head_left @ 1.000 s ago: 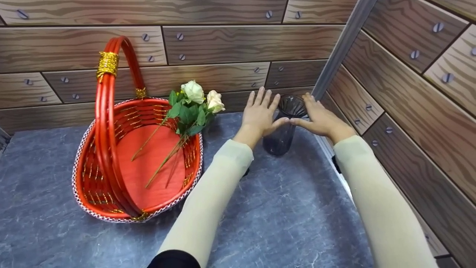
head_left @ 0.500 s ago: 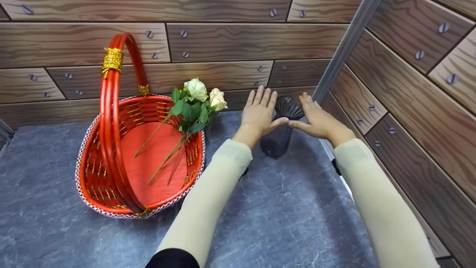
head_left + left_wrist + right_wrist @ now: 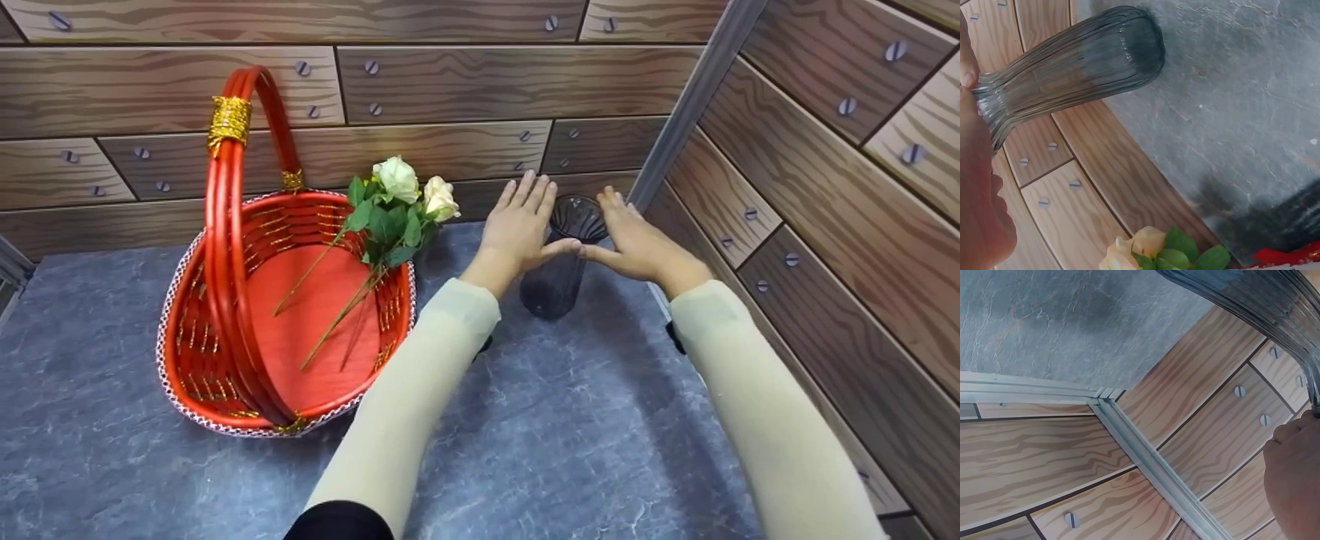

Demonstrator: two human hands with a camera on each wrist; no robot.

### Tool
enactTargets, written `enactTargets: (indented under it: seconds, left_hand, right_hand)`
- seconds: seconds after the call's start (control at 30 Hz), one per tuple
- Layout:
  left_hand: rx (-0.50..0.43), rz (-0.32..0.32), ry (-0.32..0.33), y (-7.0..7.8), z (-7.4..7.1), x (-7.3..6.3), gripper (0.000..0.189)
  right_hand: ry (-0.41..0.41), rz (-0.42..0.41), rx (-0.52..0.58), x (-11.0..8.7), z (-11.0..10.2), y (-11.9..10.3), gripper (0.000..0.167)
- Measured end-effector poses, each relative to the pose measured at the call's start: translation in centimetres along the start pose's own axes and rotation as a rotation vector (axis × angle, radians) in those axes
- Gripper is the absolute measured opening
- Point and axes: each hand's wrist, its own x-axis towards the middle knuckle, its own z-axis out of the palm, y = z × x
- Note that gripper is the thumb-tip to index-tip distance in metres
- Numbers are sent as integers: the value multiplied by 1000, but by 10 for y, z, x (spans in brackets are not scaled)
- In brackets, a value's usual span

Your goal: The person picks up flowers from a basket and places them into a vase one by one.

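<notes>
A tall, dark, see-through glass vase (image 3: 553, 292) with a ribbed, flared mouth stands on the grey marbled tabletop in the head view. My left hand (image 3: 517, 232) is at its left side near the mouth, fingers straight. On the opposite side, my right hand (image 3: 641, 240) also keeps its fingers straight. Both thumbs reach across the front of the neck, tips meeting. In the left wrist view the vase (image 3: 1100, 56) shows lengthwise, with the left hand (image 3: 982, 180) at its rim. Part of the vase (image 3: 1258, 304) and the right hand (image 3: 1297, 478) appear in the right wrist view.
A red woven basket (image 3: 180, 300) with a tall arched handle stands to the left. Two cream roses (image 3: 395, 180) with green leaves lie across its back right rim, stems inside. Wood-patterned walls (image 3: 450, 82) meet in a corner (image 3: 686, 105) behind the vase.
The vase has shifted slightly left toward the basket, and both hands have travelled with it. The view itself has shifted a little; the basket and roses keep their arrangement.
</notes>
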Motion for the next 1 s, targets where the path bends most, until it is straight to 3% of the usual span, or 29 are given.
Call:
enactTargets:
  seconds: [0.2, 1.0]
  left_hand:
    - [-23, 24, -6, -1, -2, -3, 108]
    - [-58, 13, -11, -8, 0, -14, 107]
  right_hand:
    - [5, -11, 0, -1, 2, -3, 103]
    - [8, -10, -5, -1, 4, -18, 105]
